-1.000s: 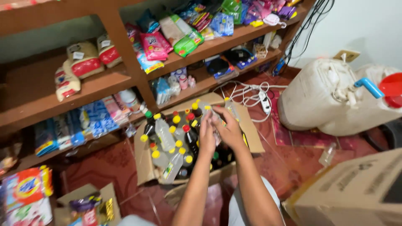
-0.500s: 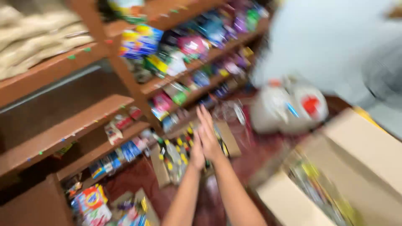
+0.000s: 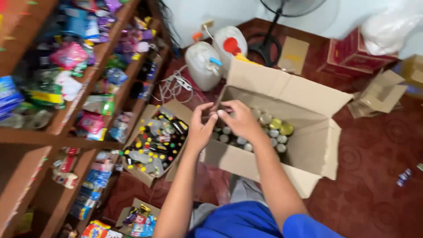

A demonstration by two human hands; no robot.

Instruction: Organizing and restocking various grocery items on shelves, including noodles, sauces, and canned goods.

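My left hand and my right hand meet fingertip to fingertip over the left end of a large open cardboard box. Inside it stand several round tins and jars with gold and silver lids. My left hand hovers at the box's left wall and my right hand lies over the tins. Whether anything is pinched between the fingers is unclear. Left of the hands, a smaller carton holds several dark and clear bottles with yellow caps.
Wooden shelves packed with bright packets run along the left. Two white jugs, a fan base, a white cable, a red box and an open small carton stand behind. A box of packets sits near my knee.
Both hands have swung from over the bottle carton to the large box on its right. My view turned right with them, bringing the tins into sight.
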